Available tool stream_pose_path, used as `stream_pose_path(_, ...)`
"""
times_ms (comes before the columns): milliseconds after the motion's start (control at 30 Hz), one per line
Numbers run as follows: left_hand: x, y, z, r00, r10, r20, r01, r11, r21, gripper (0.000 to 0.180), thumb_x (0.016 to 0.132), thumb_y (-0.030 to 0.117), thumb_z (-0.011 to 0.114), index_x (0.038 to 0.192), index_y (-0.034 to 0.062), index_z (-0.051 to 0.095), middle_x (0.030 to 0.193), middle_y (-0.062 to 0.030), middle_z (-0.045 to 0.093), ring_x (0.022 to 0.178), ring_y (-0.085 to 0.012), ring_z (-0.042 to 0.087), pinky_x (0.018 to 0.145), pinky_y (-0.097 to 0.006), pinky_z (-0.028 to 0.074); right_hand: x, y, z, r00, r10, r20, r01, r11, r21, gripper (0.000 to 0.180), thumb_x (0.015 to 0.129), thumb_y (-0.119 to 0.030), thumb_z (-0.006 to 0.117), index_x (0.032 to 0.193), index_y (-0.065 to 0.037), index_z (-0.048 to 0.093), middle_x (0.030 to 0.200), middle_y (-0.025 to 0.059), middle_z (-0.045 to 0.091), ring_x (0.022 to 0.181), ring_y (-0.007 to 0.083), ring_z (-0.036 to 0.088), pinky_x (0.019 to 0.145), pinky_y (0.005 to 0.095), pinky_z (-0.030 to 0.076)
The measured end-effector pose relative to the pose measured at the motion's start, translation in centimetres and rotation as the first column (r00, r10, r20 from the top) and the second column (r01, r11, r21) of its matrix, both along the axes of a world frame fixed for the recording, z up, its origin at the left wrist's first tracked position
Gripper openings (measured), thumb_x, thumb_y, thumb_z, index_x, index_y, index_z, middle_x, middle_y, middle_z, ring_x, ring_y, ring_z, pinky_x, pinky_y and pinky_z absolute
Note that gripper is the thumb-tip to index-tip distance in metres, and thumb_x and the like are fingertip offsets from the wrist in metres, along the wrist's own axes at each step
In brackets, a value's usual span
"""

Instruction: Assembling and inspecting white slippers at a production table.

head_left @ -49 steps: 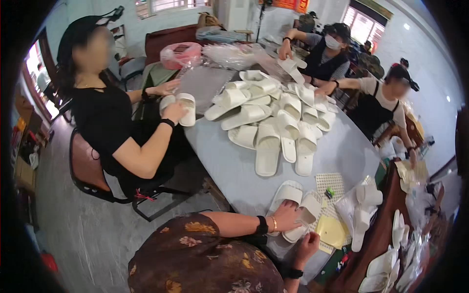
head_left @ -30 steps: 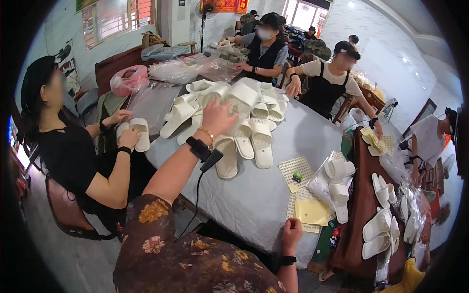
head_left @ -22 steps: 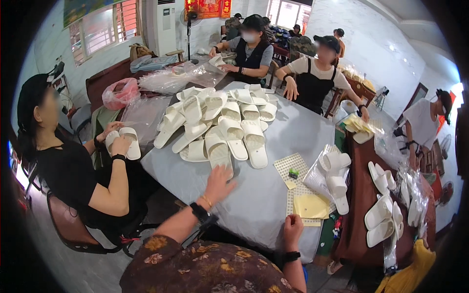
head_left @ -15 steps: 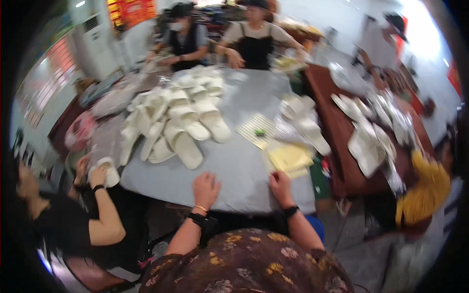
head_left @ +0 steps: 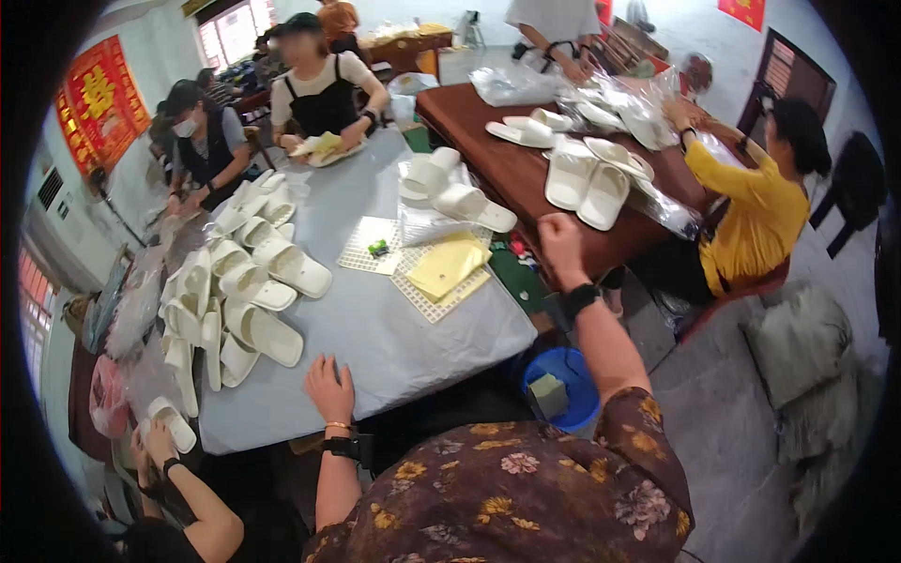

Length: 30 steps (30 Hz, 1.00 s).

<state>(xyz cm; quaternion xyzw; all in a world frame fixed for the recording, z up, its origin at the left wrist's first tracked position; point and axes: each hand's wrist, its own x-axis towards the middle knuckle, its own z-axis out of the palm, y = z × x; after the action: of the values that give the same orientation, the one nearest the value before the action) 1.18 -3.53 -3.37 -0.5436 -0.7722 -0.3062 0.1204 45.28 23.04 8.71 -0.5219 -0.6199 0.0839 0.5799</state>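
Note:
My left hand (head_left: 330, 387) rests on the near edge of the grey-covered table (head_left: 375, 361), palm down, fingers stretched out, holding nothing visible. My right hand (head_left: 563, 246) is closed in a fist, raised past the table's right edge, near white slippers (head_left: 587, 183) on the brown table. Whatever may be inside the fist is hidden. Left of centre lies a large pile of white slippers (head_left: 263, 291). Yellow sheets (head_left: 450, 266) lie on a perforated pale sheet (head_left: 427, 302), with a small green object (head_left: 377, 248) beside them. Beyond these, more white slippers (head_left: 455, 192) lie on clear plastic.
A co-worker in yellow (head_left: 751, 211) handles bagged slippers at the brown table (head_left: 450, 108). Another person's hands (head_left: 160, 439) hold a slipper at lower left. Two people stand at the far side. A blue bucket (head_left: 584, 380) stands below the table's right corner.
The view has swung to the right. My right hand has lifted from the table beside the yellow sheets and moved right. My left hand still lies at the table edge.

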Motion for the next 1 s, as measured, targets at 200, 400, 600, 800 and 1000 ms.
stream_pose_path(200,1.9,1.6,0.1,0.995,-0.071,0.071,0.074,0.996,-0.05,0.038,0.088,0.029,0.064,0.119,0.0063,0.063,0.132,-0.0157,0.057,0.128,-0.0347,0.047,0.11,-0.052,0.031,15.4,8.1,-0.7,0.884,-0.294,0.363,0.348,0.933,-0.093,0.032,0.081,-0.018,0.065,0.108,-0.002,0.069,0.107,0.0222,0.069,0.104,0.0399,0.063,0.093,0.0465,0.048)
stream_pose_path(400,1.2,-0.5,1.0,0.999,0.006,0.032,-0.006,1.0,-0.002,0.038,0.086,0.028,0.066,0.117,0.0059,0.064,0.129,-0.015,0.058,0.125,-0.0345,0.05,0.107,-0.05,0.034,14.6,13.7,0.3,0.85,-0.248,0.465,0.415,0.859,-0.3,0.052,0.083,-0.034,0.067,0.128,-0.009,0.063,0.122,0.0208,0.066,0.116,0.0372,0.061,0.102,0.0446,0.045)
stream_pose_path(600,1.1,-0.7,0.8,0.997,0.054,0.046,-0.051,0.997,-0.065,0.04,0.088,0.031,0.065,0.121,0.0079,0.063,0.131,-0.0142,0.056,0.126,-0.033,0.049,0.109,-0.051,0.033,14.2,16.9,0.5,0.811,-0.063,0.582,0.393,0.795,-0.462,0.059,0.085,-0.037,0.066,0.134,-0.005,0.059,0.129,0.0197,0.063,0.12,0.0347,0.06,0.099,0.0446,0.046)
stream_pose_path(800,2.0,-0.8,1.3,0.994,0.07,0.084,-0.061,0.993,-0.103,0.04,0.093,0.032,0.06,0.126,0.0091,0.059,0.136,-0.0131,0.053,0.13,-0.0314,0.046,0.112,-0.051,0.03,13.5,18.4,1.5,0.804,-0.108,0.585,0.46,0.736,-0.496,0.052,0.092,-0.028,0.058,0.137,-0.002,0.056,0.13,0.0197,0.062,0.113,0.037,0.063,0.1,0.0435,0.046)
stream_pose_path(1000,1.9,-0.2,1.1,0.99,0.043,0.135,-0.019,0.985,-0.172,0.043,0.096,0.033,0.056,0.131,0.0092,0.054,0.143,-0.0126,0.048,0.136,-0.0294,0.04,0.115,-0.05,0.027,10.7,22.0,-1.0,0.847,0.08,0.525,0.248,0.814,-0.525,0.059,0.09,-0.035,0.059,0.135,0.003,0.054,0.129,0.0248,0.06,0.111,0.0343,0.063,0.095,0.0419,0.049)
